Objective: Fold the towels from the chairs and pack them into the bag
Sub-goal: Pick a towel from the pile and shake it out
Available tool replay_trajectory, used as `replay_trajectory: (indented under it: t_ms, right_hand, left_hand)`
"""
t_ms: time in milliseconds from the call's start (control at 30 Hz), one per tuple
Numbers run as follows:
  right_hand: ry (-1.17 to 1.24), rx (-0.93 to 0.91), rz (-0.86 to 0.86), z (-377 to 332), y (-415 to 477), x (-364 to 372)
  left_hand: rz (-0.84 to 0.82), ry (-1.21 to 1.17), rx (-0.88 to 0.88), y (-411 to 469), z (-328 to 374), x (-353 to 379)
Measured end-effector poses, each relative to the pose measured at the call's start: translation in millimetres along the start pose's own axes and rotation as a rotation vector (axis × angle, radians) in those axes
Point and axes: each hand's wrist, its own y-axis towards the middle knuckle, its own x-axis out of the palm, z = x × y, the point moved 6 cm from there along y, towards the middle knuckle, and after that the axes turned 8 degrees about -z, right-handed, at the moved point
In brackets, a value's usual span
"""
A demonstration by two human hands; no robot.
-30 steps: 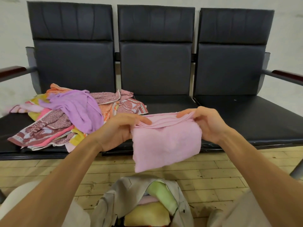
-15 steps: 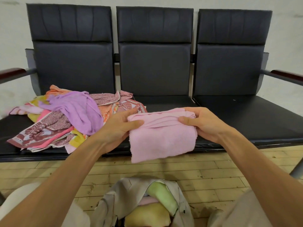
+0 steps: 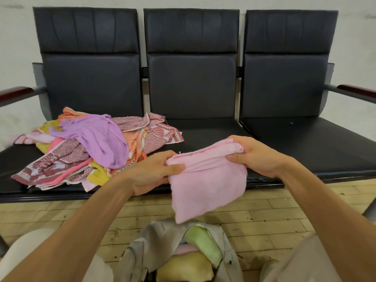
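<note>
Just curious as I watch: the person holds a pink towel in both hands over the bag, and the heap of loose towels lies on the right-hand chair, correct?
Not quite. The head view shows the heap of loose towels on the left chair, not the right one. The rest holds: the left hand and the right hand hold the pink towel over the bag.

Beyond the left hand and the right hand stand three joined black chairs against a pale wall. Dark wooden armrests jut out far to either side of the hands. Below them lies a worn, light plank floor in soft, even light.
</note>
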Motion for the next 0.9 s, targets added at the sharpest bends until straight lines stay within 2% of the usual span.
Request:
replay_trajectory:
  t_ms: [67, 200, 300, 467, 733, 833, 900]
  right_hand:
    - [-0.081, -0.001, -0.009, 0, -1, 1]
    - [-0.011, -0.025, -0.007, -2, -2, 0]
    - [0.008, -0.113, 0.051, -10, -1, -3]
    - [0.291, -0.170, 0.085, -13, -3, -4]
    - [0.535, -0.014, 0.056, -7, 2, 7]
    - [0.470, 0.084, 0.202, -1, 3, 4]
    - [0.452, 0.079, 0.254, 1, 4, 4]
  left_hand:
    - [-0.008, 0.054, 0.005, 0, -1, 3]
    - [0.055, 0.127, 0.115, -2, 12, 0]
    - [0.108, 0.168, 0.215, -4, 22, -2]
    - [0.198, 0.054, 0.358, -8, 31, -4]
    - [0.148, -0.126, 0.289, -9, 30, -8]
    - [0.095, -0.174, 0.273, -7, 29, -6]
    - [0.127, -0.172, 0.269, -5, 26, -4]
